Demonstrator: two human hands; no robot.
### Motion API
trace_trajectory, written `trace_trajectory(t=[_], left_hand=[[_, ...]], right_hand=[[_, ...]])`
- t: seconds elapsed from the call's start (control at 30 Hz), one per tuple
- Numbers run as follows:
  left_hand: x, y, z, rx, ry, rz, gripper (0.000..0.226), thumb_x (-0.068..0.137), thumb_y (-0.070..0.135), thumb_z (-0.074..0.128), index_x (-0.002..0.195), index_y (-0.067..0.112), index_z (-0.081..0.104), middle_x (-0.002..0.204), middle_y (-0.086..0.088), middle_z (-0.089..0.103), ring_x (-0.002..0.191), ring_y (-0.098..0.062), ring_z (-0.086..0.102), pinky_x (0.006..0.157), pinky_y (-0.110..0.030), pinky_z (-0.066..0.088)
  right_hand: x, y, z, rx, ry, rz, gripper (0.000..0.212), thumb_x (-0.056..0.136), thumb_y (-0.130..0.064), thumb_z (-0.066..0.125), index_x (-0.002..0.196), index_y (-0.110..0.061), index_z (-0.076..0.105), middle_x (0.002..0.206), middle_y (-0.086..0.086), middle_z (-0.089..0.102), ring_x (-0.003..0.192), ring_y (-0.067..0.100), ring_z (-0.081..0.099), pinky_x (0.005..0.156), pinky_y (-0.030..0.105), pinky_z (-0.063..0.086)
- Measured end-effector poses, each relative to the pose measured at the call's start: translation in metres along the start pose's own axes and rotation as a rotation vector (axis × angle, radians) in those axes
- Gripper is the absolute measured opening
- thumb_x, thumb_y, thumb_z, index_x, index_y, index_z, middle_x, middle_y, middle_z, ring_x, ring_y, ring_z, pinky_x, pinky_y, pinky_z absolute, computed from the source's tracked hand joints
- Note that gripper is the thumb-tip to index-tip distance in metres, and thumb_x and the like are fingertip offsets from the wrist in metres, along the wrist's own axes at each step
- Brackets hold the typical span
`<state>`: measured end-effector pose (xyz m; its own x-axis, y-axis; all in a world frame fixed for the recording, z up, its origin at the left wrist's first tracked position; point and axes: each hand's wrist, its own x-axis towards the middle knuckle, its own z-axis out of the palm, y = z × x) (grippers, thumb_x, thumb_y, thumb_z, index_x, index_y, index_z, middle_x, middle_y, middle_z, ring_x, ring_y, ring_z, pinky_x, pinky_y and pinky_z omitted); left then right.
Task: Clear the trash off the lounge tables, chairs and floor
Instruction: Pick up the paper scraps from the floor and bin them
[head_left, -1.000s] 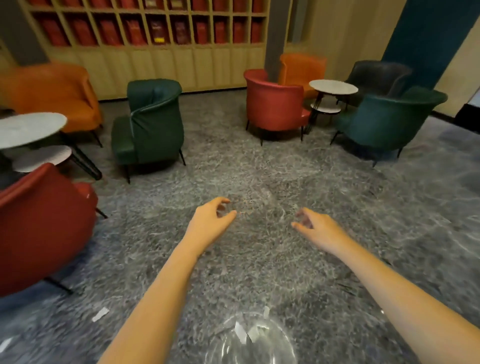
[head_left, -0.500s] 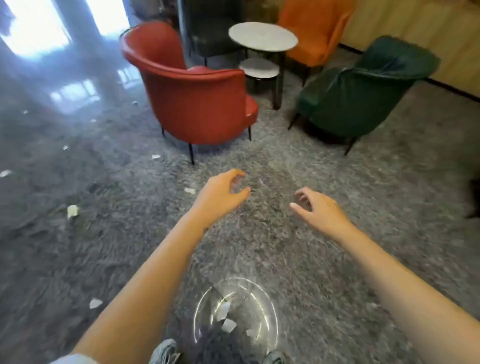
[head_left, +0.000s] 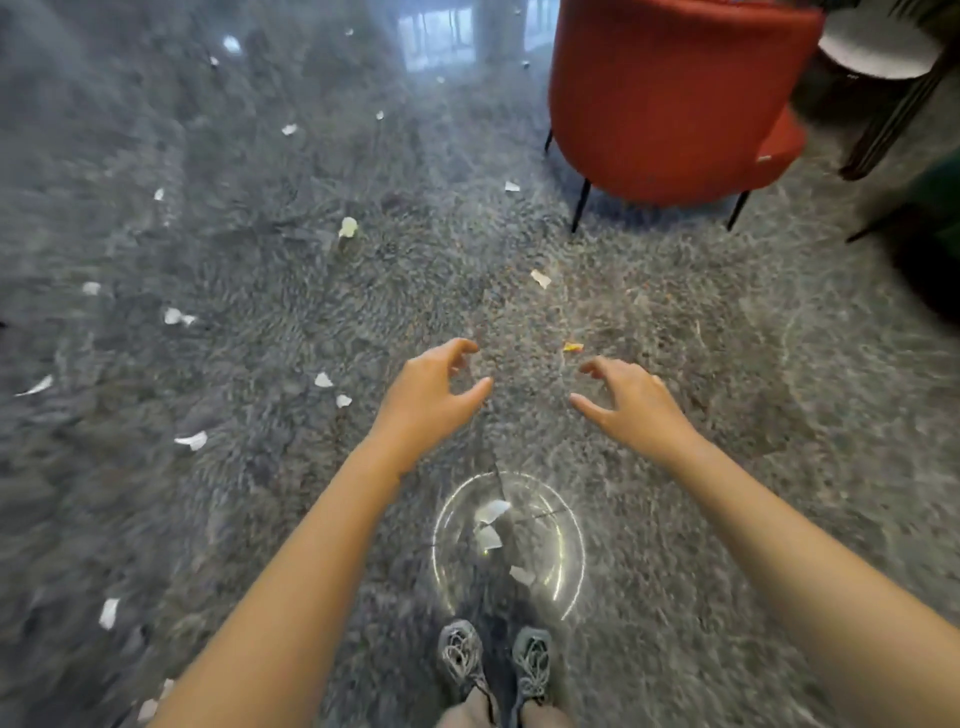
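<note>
Grey floor (head_left: 753, 426), small torn white paper scraps (head_left: 192, 440); left hand (head_left: 426, 402) and right hand (head_left: 636, 408) relaxed, empty.

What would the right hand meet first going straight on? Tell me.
Probably the small yellow scrap on the carpet just ahead of the right hand; the hand's height is unclear.

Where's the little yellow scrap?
Start at the big red upholstered armchair and come down the grey speckled floor toward the person's right hand. The small yellow-orange scrap lies just past its fingertips; nearby scraps are white or pale.
</note>
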<state>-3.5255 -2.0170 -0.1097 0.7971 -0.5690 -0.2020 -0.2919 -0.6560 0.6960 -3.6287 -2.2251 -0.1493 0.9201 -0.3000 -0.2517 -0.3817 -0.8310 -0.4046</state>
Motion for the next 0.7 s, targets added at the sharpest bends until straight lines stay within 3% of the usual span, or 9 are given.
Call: trace_trajectory(t=[0.3, 0.7], left_hand=[[-0.009, -0.147, 0.152, -0.02, 0.0, -0.115, 0.044, 0.082, 0.024, 0.067, 0.123, 0.015, 0.055, 0.115, -0.003, 0.062, 0.105, -0.018, 0.057, 0.092, -0.03, 0.044], [-0.02, -0.412, 0.433, 0.042, -0.18, -0.207, 0.044, 0.08, 0.021, 0.066, 0.123, 0.016, 0.055, 0.117, -0.003, 0.06, 0.107, -0.019, 0.056, 0.091, -0.034, 0.046]], right_hand=[[0.009, 0.066, 0.191, 0.072, -0.131, -0.006, 0.05, 0.083, -0.041, 0.063, 0.125, -0.019, 0.05, 0.121, 0.002, 0.058, 0.113, 0.02, 0.053, 0.093, 0.035, 0.04], [-0.014, 0.206, 0.559, 0.148, -0.274, 0.111, 0.051, 0.078, -0.036, 0.07, 0.123, -0.019, 0.051, 0.114, 0.002, 0.061, 0.105, 0.02, 0.056, 0.09, 0.036, 0.044]])
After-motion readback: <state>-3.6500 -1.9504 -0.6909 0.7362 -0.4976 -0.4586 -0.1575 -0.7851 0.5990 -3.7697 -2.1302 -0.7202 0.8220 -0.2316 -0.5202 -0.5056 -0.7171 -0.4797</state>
